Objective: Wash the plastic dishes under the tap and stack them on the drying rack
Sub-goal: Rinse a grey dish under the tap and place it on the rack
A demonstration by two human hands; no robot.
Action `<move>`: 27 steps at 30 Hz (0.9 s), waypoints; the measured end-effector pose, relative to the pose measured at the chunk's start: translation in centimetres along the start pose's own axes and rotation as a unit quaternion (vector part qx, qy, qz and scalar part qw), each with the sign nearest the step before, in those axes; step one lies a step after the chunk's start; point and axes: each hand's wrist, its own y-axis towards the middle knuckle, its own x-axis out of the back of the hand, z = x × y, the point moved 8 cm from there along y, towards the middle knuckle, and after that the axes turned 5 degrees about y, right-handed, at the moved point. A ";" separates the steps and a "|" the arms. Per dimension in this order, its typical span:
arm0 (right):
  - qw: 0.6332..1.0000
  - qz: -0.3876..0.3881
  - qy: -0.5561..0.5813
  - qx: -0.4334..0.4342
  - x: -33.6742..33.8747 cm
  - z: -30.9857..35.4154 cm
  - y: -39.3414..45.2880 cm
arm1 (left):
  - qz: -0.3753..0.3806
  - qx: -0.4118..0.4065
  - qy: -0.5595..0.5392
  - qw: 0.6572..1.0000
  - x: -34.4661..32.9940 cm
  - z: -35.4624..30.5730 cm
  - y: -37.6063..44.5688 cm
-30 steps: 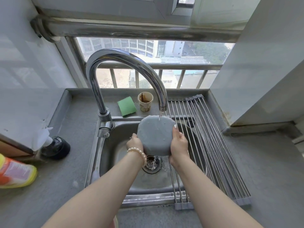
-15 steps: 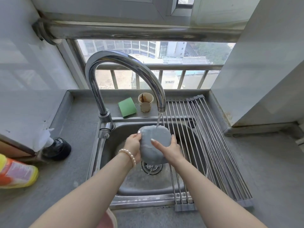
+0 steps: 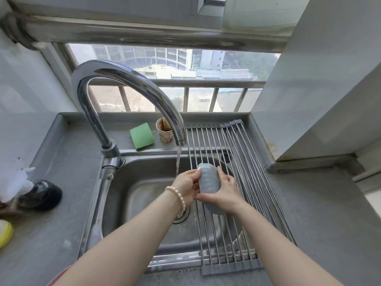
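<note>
A grey counter (image 3: 321,219) runs round a steel sink (image 3: 144,195) set below a barred window (image 3: 185,79). Across the right half of the sink lies a roll-up drying rack (image 3: 233,240) of thin metal rods, with nothing stacked on it. A tall curved chrome tap (image 3: 123,79) arches over the basin, and a thin stream of water (image 3: 178,159) falls from its spout to just left of the hands.

Over the sink, above the left edge of the rack, both hands hold a grey plastic dish (image 3: 209,182). It is turned edge-on to the camera, so it reads as a narrow, rounded, matte grey shape with faint ridges along its side; its inside is not visible. It is to the right of the water stream, not under it. The left hand (image 3: 186,188), with a pearl bracelet (image 3: 178,198) on the wrist, grasps the dish's left side, its fingertips curled onto the upper rim. The right hand (image 3: 223,193) clasps the right side, thumb crossing the front lower part and fingers wrapped round the back.

On the ledge behind the sink are a green sponge (image 3: 142,136) and, just beside it, a stained paper cup (image 3: 165,130). On the counter at left sits a dark round bottle (image 3: 44,195), and a yellow object (image 3: 5,233) shows at the frame's edge.
</note>
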 end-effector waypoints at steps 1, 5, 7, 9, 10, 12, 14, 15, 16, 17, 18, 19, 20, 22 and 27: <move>1.000 -0.004 0.002 0.000 0.1 -0.2 0.1 | -0.009 -0.008 0.023 1.000 -0.1 -0.3 0.1; 0.998 -0.060 -0.017 0.022 0.6 1.0 -0.2 | -0.065 -0.040 0.085 0.993 1.0 -0.9 0.6; 0.992 -0.114 -0.041 0.042 1.4 2.2 -0.3 | -0.122 -0.060 0.115 0.984 2.7 -0.8 1.1; 0.985 -0.135 -0.089 0.058 1.6 3.2 -0.1 | -0.161 -0.065 0.155 0.973 3.9 0.0 1.4; 0.982 -0.114 -0.136 0.061 1.1 3.3 0.1 | -0.162 -0.054 0.166 0.971 4.1 0.6 1.4; 0.971 -0.047 -0.222 0.075 -0.8 3.0 0.6 | -0.140 -0.006 0.155 0.978 4.2 2.3 1.3; 0.967 -0.038 -0.235 0.088 -1.6 2.4 0.8 | -0.119 0.049 0.128 0.983 4.4 3.6 1.3; 0.970 -0.055 -0.223 0.081 -1.4 2.0 0.9 | -0.107 0.067 0.119 0.985 4.5 3.9 1.3; 0.974 -0.075 -0.207 0.062 -1.2 1.5 1.0 | -0.100 0.074 0.117 0.985 4.7 4.2 1.5; 0.977 -0.087 -0.191 0.035 -1.0 1.0 1.1 | -0.097 0.077 0.116 0.985 4.9 4.3 1.5; 0.980 -0.089 -0.180 0.009 -1.1 0.7 1.2 | -0.098 0.080 0.113 0.986 5.2 4.4 1.4; 0.981 -0.086 -0.174 -0.007 -1.4 0.6 1.3 | -0.099 0.083 0.103 0.986 5.4 4.5 1.4; 0.982 -0.086 -0.169 -0.014 -1.7 0.8 1.2 | -0.097 0.088 0.089 0.987 5.6 4.7 1.4; 0.983 -0.098 -0.154 -0.008 -1.8 1.5 1.1 | -0.085 0.098 0.063 0.990 5.7 5.1 1.3; 0.965 -0.198 -0.167 0.033 2.8 3.3 2.5 | -0.013 0.103 0.122 0.987 4.3 6.2 1.8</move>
